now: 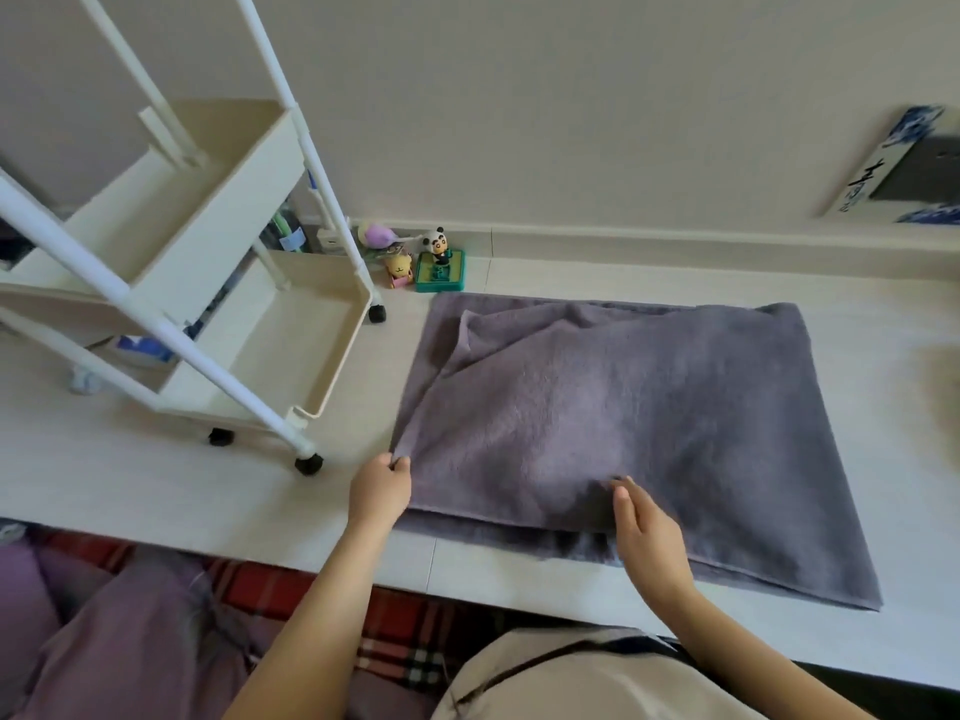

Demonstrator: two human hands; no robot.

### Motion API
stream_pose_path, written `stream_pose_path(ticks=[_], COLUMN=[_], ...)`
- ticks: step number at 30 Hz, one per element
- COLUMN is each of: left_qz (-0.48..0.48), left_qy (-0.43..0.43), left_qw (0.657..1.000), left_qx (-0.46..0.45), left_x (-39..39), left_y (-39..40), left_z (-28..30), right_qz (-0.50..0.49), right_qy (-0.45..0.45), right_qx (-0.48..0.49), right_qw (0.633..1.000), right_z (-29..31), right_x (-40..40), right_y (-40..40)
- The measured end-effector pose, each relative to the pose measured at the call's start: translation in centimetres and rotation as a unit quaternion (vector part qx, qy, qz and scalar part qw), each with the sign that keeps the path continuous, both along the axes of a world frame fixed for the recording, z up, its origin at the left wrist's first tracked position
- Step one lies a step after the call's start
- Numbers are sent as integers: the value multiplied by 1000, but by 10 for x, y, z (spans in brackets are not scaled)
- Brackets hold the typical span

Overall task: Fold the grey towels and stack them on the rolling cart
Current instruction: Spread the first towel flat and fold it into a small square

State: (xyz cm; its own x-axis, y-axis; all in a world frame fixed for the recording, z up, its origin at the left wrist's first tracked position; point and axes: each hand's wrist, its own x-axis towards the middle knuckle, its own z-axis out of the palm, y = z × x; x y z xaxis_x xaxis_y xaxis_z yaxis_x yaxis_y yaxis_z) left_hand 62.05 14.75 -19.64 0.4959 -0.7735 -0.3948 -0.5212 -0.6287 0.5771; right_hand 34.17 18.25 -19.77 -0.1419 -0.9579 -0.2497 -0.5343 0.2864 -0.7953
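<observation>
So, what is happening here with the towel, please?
A person is folding a grey towel on the floor. It already lies doubled over, with an edge turned back at its far left. The left hand pinches the towel's near left corner, and the right hand rests its fingers on the near edge. The white rolling cart stands to the left; the trays that show hold no towel yet.

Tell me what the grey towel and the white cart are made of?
The towel looks like soft terry cloth: its surface is fuzzy and matte, and it wrinkles where the left hand pinches its corner. The cart looks like smooth plastic trays with a slight shine; its white poles could be painted metal or plastic, hard to tell.
</observation>
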Motion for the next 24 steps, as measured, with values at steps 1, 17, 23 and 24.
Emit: stream_pose_path(ticks=[1,17,23,24], left_qz=[-18,-136,-309,-365], left_qy=[-28,6,-206,-217], left_qw=[999,988,923,901], left_qx=[27,74,-98,-94], left_x=[1,-70,-74,-75], left_y=[6,0,-18,-23], left_z=[-13,-24,-25,-28], right_qz=[28,98,166,189], right_qy=[45,393,390,374], right_qx=[27,90,5,31], right_qw=[998,910,906,907], right_z=[-7,-17,-11,-15], right_x=[1,-67,-21,-16], right_y=[-2,-79,-50,-46])
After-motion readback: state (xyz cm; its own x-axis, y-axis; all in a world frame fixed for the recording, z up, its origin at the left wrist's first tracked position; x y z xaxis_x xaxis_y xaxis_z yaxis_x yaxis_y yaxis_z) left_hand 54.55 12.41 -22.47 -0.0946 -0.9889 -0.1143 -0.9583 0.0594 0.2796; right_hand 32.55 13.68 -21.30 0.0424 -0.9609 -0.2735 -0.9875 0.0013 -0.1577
